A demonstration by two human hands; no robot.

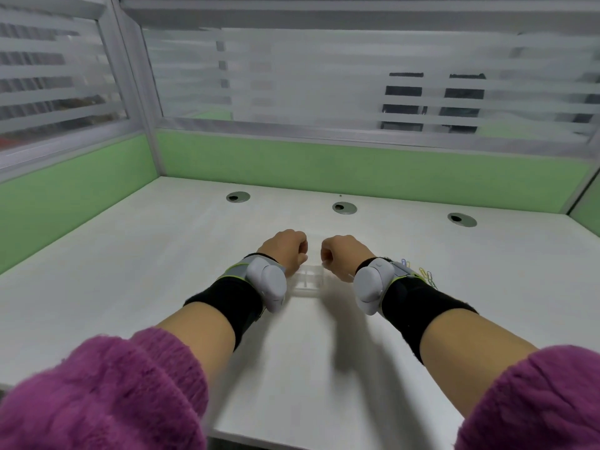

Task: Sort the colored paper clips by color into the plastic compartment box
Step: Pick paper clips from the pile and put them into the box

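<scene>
A clear plastic compartment box [309,280] lies on the white desk between my two wrists. My left hand [286,247] is curled into a fist just beyond the box's left side, and my right hand [343,254] is a fist at its right side. Neither fist shows anything held. Colored paper clips [424,274], yellow, green and blue, lie on the desk to the right, partly hidden behind my right wristband. The box's compartments look bare where they show.
The white desk [162,271] is walled by green partitions [324,164] at the back and left. Three round cable grommets [344,208] sit along the back. The desk's front edge runs below my forearms.
</scene>
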